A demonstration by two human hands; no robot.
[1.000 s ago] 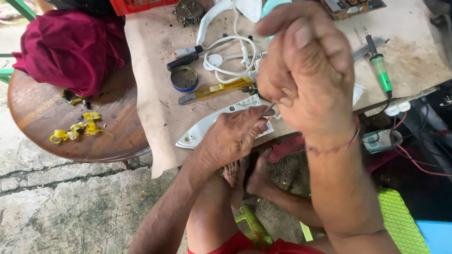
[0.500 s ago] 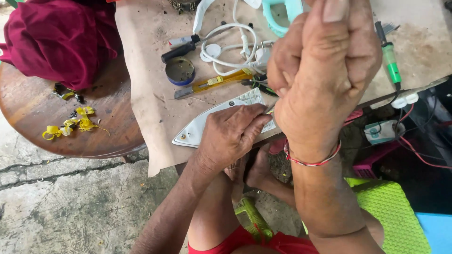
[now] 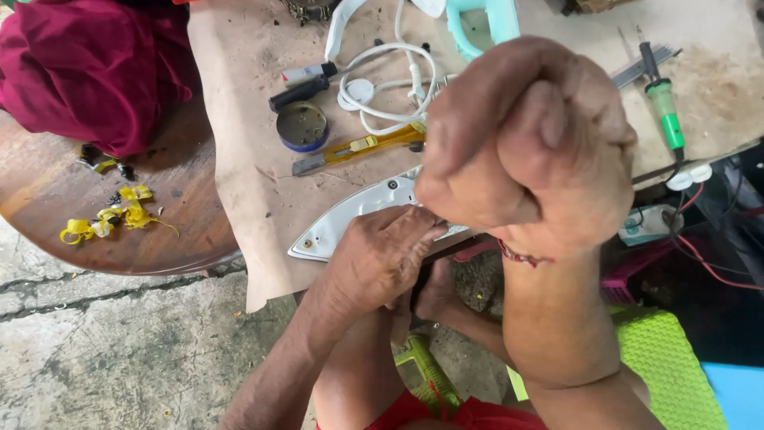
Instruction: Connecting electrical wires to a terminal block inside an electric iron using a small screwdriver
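A white iron soleplate (image 3: 350, 219) lies at the near edge of a paper-covered workbench (image 3: 239, 199). My left hand (image 3: 378, 259) is clamped over its rear part, fingers curled on top. My right hand (image 3: 525, 147) is raised close to the camera in a tight fist just above the plate. A thin metal tool tip (image 3: 420, 210) shows under the fist beside my left fingertips. The rest of that tool is hidden inside the fist.
On the bench lie a yellow utility knife (image 3: 358, 149), a round tin (image 3: 302, 126), a black marker (image 3: 298, 91), a coiled white cord (image 3: 382, 87), a teal iron body (image 3: 477, 28) and a green soldering iron (image 3: 664, 107). A maroon cloth (image 3: 87, 68) and yellow scraps (image 3: 111, 215) sit on a round wooden table (image 3: 119, 255). A green stool (image 3: 668, 358) stands at the right.
My right hand has curled from loosely bent fingers into a tight fist and turned. My left hand stays on the soleplate. The view has shifted slightly.
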